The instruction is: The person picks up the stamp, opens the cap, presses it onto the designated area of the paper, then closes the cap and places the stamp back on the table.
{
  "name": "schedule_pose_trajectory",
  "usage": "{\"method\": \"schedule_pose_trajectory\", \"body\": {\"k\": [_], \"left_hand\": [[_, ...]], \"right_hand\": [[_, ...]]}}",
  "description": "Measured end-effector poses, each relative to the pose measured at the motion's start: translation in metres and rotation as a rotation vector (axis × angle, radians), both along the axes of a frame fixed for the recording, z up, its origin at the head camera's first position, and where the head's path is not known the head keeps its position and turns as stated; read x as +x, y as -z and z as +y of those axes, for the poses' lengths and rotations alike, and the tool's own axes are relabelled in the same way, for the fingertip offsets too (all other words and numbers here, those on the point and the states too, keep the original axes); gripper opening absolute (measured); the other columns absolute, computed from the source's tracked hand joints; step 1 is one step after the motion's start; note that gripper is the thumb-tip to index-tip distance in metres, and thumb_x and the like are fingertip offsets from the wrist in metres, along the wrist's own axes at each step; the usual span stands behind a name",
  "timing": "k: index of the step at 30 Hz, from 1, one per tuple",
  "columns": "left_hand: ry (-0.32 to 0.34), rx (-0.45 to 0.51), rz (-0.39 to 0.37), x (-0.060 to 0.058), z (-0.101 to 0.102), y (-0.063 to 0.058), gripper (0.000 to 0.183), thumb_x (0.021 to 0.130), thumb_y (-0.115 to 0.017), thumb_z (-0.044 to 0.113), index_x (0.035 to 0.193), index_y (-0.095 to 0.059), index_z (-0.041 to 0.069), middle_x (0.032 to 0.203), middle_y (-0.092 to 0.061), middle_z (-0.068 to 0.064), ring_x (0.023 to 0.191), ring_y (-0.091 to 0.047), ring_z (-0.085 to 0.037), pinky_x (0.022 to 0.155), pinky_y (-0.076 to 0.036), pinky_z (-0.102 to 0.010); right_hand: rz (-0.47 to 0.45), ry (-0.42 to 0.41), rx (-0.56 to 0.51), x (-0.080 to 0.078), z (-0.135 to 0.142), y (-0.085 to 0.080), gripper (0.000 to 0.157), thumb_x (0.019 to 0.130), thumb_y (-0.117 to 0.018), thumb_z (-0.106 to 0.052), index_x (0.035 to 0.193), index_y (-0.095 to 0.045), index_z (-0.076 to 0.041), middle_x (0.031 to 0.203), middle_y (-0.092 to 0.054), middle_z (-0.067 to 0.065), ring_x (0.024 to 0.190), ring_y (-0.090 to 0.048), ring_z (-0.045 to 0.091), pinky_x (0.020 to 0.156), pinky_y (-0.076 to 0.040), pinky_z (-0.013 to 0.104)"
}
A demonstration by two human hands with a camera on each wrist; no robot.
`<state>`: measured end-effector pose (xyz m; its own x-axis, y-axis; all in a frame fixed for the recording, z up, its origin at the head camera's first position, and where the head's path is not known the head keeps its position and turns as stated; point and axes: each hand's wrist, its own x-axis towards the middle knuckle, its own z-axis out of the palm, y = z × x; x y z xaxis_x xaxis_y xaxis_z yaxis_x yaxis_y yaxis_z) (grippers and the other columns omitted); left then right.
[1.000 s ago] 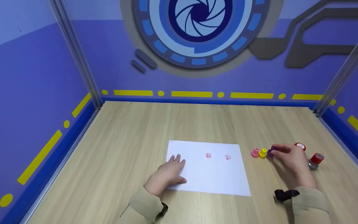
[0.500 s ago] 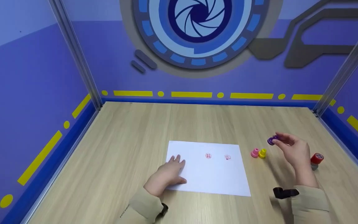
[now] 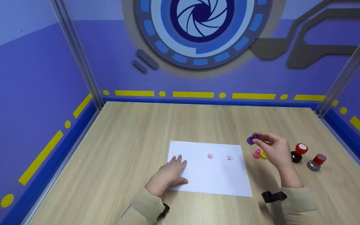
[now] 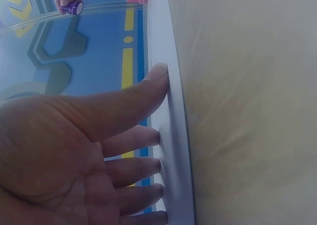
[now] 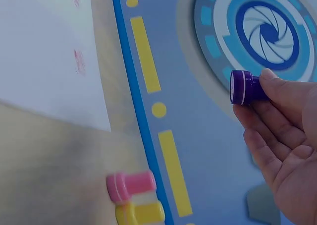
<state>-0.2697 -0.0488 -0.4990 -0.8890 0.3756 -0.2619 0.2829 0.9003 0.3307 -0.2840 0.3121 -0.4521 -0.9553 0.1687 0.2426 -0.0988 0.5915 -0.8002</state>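
Observation:
A small purple stamp [image 3: 251,139] is pinched between the thumb and fingers of my right hand [image 3: 275,150], raised above the table. The right wrist view shows the purple stamp [image 5: 241,87] held by its narrow handle, its wide end turned away from the palm. My left hand [image 3: 169,173] presses on the left part of a white sheet of paper [image 3: 214,178], fingers spread. Two red stamped marks show on the paper, a round one [image 3: 210,156] and another mark [image 3: 229,157] to its right. A pink stamp [image 3: 257,153] and a yellow stamp [image 3: 263,155] stand below my right hand, the yellow partly hidden.
Right of my right hand stand a red-and-black stamp [image 3: 299,153] and a red-and-grey stamp [image 3: 316,162]. The wooden table [image 3: 130,131] is bounded by a purple-blue back wall [image 3: 111,62] and side walls.
My right hand has lifted the purple stamp from beside the yellow one and carried it left toward the paper. The red-and-black stamp is uncovered again. My left hand has stayed in place.

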Motion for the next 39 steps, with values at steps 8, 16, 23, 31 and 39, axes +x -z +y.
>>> {"method": "schedule_pose_trajectory", "body": {"k": [8, 16, 23, 31, 39], "left_hand": [[0.003, -0.009, 0.012, 0.001, 0.000, -0.002, 0.076, 0.092, -0.078, 0.032, 0.155, -0.044, 0.006, 0.168, -0.031, -0.018, 0.157, -0.027, -0.037, 0.127, -0.030, -0.051], [-0.007, -0.024, 0.019, -0.001, 0.003, 0.000, 0.077, 0.091, -0.079, 0.033, 0.155, -0.045, 0.006, 0.168, -0.031, -0.017, 0.157, -0.028, -0.036, 0.127, -0.030, -0.049], [-0.010, -0.037, 0.035, -0.002, 0.005, 0.000, 0.078, 0.089, -0.081, 0.034, 0.154, -0.047, 0.008, 0.167, -0.033, -0.017, 0.157, -0.028, -0.037, 0.127, -0.030, -0.051], [-0.036, 0.427, 0.220, 0.001, 0.018, -0.007, 0.064, 0.092, -0.078, 0.032, 0.144, -0.057, 0.001, 0.150, -0.057, -0.016, 0.145, -0.050, -0.034, 0.121, -0.041, -0.049], [-0.128, 1.138, 0.096, 0.007, 0.040, -0.003, 0.029, 0.089, -0.080, 0.012, 0.115, -0.074, 0.001, 0.107, -0.078, -0.015, 0.099, -0.076, -0.023, 0.085, -0.062, -0.024]], "right_hand": [[0.056, -0.142, -0.110, 0.000, -0.040, 0.009, 0.025, 0.093, -0.076, -0.010, 0.116, -0.076, 0.000, 0.112, -0.077, 0.020, 0.096, -0.075, 0.001, 0.077, -0.057, 0.010], [0.043, -0.228, -0.161, 0.003, -0.068, 0.019, 0.021, 0.093, -0.076, -0.005, 0.113, -0.076, -0.001, 0.109, -0.077, 0.017, 0.099, -0.075, 0.015, 0.084, -0.059, 0.015], [-0.026, -0.259, -0.245, 0.006, -0.087, 0.028, 0.022, 0.090, -0.078, -0.005, 0.112, -0.076, 0.000, 0.108, -0.076, 0.018, 0.091, -0.069, 0.002, 0.080, -0.059, 0.015], [-0.066, -0.295, -0.408, 0.014, -0.107, 0.039, 0.023, 0.090, -0.077, -0.002, 0.113, -0.075, 0.001, 0.105, -0.077, 0.009, 0.092, -0.071, 0.008, 0.086, -0.060, 0.018], [-0.099, -0.325, -0.683, 0.022, -0.127, 0.047, 0.029, 0.091, -0.074, 0.003, 0.118, -0.068, 0.012, 0.099, -0.078, -0.003, 0.096, -0.072, 0.010, 0.090, -0.060, 0.023]]}}
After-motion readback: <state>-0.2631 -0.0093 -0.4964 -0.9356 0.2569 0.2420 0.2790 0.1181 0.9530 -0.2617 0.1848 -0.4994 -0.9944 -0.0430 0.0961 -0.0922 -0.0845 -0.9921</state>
